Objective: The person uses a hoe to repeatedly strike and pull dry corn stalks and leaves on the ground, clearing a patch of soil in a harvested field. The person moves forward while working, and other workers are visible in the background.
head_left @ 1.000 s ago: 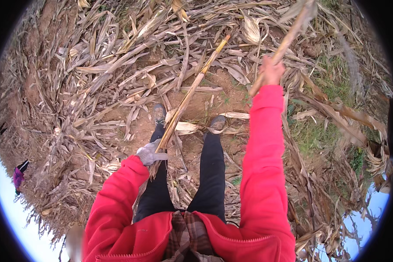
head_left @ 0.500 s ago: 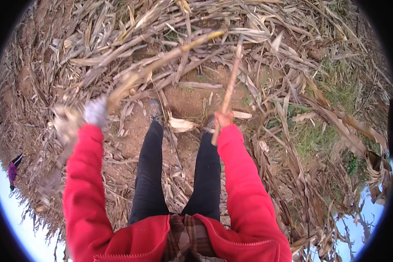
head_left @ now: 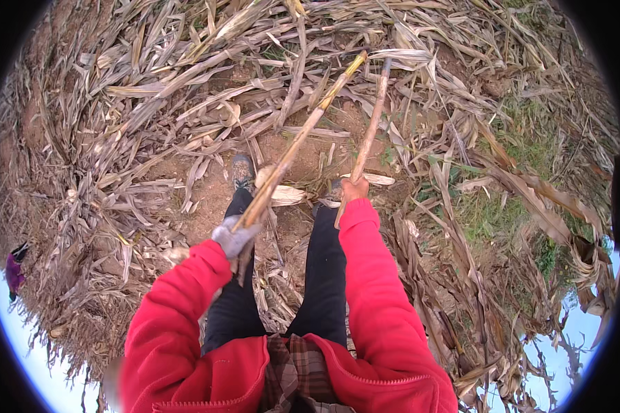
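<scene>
My left hand point(head_left: 235, 235), in a pale glove, is closed around a long dry corn stalk point(head_left: 303, 134). The stalk slants up and to the right, ending in a yellowish tip. Bare and closed, my right hand point(head_left: 353, 188) grips the wooden handle of a tool point(head_left: 372, 127) near its lower end. A dark collar point(head_left: 386, 65) shows at the handle's far end, close to the stalk's tip. Whatever head the tool has cannot be made out among the leaves. Behind my left wrist, a blurred pale part of the stalk's lower end is partly hidden by the sleeve.
Dry corn stalks and leaves point(head_left: 151, 103) cover much of the brown soil. A pale husk point(head_left: 287, 195) lies between my shoes point(head_left: 242, 171). Green grass point(head_left: 496, 217) grows at right, beside tall dry leaves point(head_left: 551, 210). Another person point(head_left: 14, 275) is at the far left edge.
My left hand has swung right and toward my body with the corn stalk, which now stands steeper in front of my leg. My right hand and the tool have barely moved.
</scene>
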Tool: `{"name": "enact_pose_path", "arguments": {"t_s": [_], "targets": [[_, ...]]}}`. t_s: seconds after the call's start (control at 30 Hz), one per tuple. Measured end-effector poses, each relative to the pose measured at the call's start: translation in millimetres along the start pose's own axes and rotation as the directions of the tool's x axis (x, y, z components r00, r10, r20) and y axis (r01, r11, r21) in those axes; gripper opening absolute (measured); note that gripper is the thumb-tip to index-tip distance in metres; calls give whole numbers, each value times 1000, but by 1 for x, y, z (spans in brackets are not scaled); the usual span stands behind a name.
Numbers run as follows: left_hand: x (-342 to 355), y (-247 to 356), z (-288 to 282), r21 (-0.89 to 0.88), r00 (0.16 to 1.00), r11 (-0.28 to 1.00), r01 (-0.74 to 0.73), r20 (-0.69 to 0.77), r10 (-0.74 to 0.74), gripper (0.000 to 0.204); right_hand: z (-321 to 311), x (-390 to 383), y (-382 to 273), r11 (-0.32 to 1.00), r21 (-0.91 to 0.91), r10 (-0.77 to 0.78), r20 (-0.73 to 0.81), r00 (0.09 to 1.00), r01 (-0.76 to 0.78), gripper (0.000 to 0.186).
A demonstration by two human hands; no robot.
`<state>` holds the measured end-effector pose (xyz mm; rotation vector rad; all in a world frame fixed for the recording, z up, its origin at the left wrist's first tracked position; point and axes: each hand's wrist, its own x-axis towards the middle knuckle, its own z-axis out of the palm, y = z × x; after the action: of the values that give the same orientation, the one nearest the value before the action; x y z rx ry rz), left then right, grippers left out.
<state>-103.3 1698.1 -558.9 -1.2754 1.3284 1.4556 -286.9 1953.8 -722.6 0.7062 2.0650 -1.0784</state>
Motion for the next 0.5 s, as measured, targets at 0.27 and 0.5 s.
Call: {"name": "enact_pose_path", "arguments": {"t_s": [0.27,0.5], "targets": [[-44,43,17,370,954,880,-299,127,270,30,49,-27,-35,895,418,102,154,983,-159,17],[-9,86,-105,763,935,640,86,-284,213,22,-57,31,-53,991,20,-127,-112,986,130,10]]}}
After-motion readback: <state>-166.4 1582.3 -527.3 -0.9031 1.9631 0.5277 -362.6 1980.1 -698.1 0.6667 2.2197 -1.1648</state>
